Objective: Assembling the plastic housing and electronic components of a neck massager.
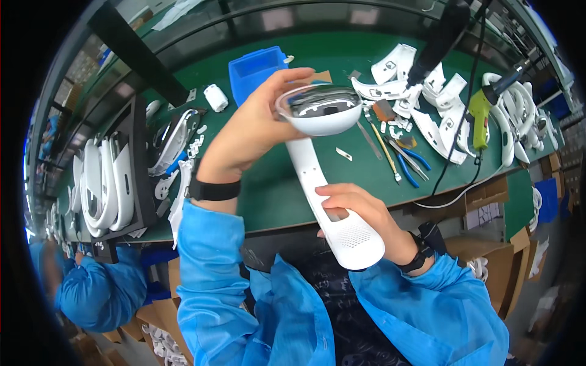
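Note:
A white curved plastic housing [307, 169] is held up over the near edge of the green bench. Its far end is rounded with a glossy, mirror-like face, and its near end is wide with a patch of small holes. My left hand [255, 119] is closed around the rounded glossy end. Lower down, my right hand [366, 213] grips the housing by its edge beside an oblong opening, just above the perforated patch. The thumb of the right hand is mostly hidden behind it.
Beyond my left hand stands a blue bin [259, 70]. Pliers [408, 161], white shells [448, 122] and a green electric screwdriver [480, 119] occupy the right side. White curved parts [101, 186] sit in a black tray at left. Another person's blue sleeve [101, 293] shows lower left.

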A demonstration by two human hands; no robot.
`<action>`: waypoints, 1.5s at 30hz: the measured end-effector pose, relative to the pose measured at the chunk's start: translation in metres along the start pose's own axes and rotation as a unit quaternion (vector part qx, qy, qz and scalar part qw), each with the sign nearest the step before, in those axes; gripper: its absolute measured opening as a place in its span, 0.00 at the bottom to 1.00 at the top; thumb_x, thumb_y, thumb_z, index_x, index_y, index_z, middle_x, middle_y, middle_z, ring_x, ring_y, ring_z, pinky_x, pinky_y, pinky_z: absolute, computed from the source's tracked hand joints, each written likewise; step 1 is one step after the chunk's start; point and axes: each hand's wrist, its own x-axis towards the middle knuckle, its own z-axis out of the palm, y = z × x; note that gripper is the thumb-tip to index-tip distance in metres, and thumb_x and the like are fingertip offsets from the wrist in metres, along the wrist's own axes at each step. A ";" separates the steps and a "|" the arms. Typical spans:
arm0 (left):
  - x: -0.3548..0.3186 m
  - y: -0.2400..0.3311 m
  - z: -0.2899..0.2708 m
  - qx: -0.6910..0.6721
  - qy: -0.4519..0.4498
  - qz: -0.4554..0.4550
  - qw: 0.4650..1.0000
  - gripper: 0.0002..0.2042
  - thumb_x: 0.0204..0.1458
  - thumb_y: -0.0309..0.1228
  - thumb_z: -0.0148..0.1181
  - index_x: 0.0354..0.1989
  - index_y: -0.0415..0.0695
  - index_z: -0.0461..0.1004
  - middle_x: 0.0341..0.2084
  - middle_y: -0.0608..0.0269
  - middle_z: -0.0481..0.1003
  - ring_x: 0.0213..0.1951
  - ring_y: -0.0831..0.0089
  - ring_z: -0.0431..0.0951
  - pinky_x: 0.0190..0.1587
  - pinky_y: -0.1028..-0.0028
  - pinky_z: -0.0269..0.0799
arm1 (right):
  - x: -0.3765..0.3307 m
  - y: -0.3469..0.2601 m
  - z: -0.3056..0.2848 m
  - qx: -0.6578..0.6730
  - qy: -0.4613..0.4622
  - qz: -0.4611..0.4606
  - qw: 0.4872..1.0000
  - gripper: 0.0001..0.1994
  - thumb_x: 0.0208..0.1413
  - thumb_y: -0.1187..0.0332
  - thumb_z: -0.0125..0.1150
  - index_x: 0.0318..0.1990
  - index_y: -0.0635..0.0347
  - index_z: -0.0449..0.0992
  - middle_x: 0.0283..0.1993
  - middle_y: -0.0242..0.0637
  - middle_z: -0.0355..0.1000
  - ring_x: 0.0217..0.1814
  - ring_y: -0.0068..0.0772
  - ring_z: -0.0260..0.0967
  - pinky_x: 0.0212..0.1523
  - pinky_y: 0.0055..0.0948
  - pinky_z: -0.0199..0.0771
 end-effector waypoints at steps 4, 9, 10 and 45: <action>-0.021 0.036 -0.061 0.126 0.017 -0.019 0.992 0.53 0.43 0.56 0.74 0.74 0.44 0.53 0.67 0.46 0.64 0.68 0.55 0.64 0.69 0.62 0.59 | 0.000 0.011 -0.003 0.015 0.002 0.034 0.999 0.25 0.45 0.78 0.72 0.52 0.57 0.73 0.59 0.46 0.73 0.56 0.51 0.75 0.53 0.37 0.78; -0.061 0.117 -0.137 0.178 0.074 -0.116 0.974 0.31 0.65 0.47 0.54 0.69 0.38 0.60 0.57 0.50 0.74 0.55 0.68 0.77 0.59 0.71 0.72 | 0.001 0.018 -0.015 -0.023 -0.001 0.053 0.998 0.23 0.44 0.77 0.72 0.51 0.57 0.74 0.57 0.42 0.74 0.53 0.49 0.77 0.49 0.36 0.80; -0.070 0.131 -0.154 0.217 0.095 -0.119 0.964 0.27 0.66 0.44 0.54 0.65 0.38 0.66 0.51 0.56 0.77 0.51 0.74 0.79 0.57 0.75 0.73 | 0.003 0.021 -0.017 -0.048 -0.003 0.043 0.998 0.23 0.44 0.77 0.71 0.50 0.57 0.74 0.57 0.41 0.74 0.51 0.48 0.77 0.48 0.35 0.81; 0.119 -0.091 -0.077 0.573 0.072 -0.130 0.806 0.06 0.50 0.28 0.65 0.27 0.37 0.77 0.29 0.42 0.79 0.38 0.44 0.80 0.41 0.57 0.75 | 0.011 0.053 -0.018 0.024 0.004 -0.034 0.999 0.14 0.48 0.73 0.70 0.42 0.55 0.74 0.51 0.38 0.70 0.40 0.41 0.76 0.39 0.35 0.78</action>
